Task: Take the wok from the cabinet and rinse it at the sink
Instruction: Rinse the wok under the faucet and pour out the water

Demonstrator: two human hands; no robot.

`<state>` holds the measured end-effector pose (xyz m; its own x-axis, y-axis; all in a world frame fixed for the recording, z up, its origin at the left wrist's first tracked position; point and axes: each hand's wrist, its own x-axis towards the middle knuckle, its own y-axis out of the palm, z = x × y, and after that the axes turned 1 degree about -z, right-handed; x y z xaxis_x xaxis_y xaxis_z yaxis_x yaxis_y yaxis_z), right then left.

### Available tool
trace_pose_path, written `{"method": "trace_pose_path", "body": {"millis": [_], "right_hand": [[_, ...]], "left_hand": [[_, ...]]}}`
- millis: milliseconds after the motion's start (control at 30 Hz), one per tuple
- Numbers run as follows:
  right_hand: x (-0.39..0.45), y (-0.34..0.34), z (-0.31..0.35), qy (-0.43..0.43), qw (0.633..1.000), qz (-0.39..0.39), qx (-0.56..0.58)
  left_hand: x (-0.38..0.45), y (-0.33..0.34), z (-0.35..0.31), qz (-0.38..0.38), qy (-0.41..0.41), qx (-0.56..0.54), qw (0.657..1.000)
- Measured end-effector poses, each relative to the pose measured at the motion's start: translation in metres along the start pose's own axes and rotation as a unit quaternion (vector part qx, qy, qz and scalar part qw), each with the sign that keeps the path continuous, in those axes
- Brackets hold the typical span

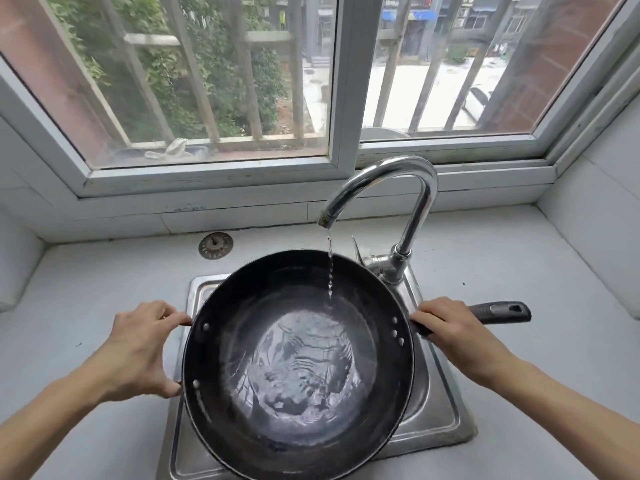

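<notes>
The left hand (138,348) is curled round the small loop grip on the left rim of the wok (298,365), fingers over the top and thumb at the lower edge of the rim. The right hand (453,334) is wrapped round the long black handle (502,311) close to where it joins the pan; the handle's far end, with its hanging hole, sticks out past the fingers to the right. Between them the two hands hold the wok over the sink (433,410), which it covers almost wholly, so only the steel rim and a corner of the basin show on the right and near left.

The wok is dark, with rivets showing inside at both sides. A pool of rippling water lies in its bottom. A thin stream falls from the spout of the chrome tap (391,188), which arches over the far right of the pan, and lands on the inner wall right of centre.

On the pale desk (86,292) behind the wok, to the left, lies a round metal strainer (215,245). Beyond it rises a white-framed window (341,81) with bars outside.
</notes>
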<state>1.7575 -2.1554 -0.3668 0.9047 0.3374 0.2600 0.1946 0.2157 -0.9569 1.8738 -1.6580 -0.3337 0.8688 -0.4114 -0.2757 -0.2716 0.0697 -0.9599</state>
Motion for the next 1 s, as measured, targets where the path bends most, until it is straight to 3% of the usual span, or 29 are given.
{"method": "trace_pose_path", "body": {"millis": [467, 767, 1000], "right_hand": [[-0.004, 0.030, 0.004, 0.073, 0.995, 0.060, 0.037], [0.020, 0.010, 0.004, 0.113, 0.978, 0.163, 0.058], [0.074, -0.014, 0.018, 0.108, 0.986, 0.095, 0.084]], "left_hand": [[0.006, 0.000, -0.012, 0.058, -0.009, 0.018, 0.998], [0.000, -0.009, -0.019, 0.065, -0.011, 0.047, 0.997], [-0.007, -0.020, -0.029, 0.042, -0.010, 0.073, 0.996]]}}
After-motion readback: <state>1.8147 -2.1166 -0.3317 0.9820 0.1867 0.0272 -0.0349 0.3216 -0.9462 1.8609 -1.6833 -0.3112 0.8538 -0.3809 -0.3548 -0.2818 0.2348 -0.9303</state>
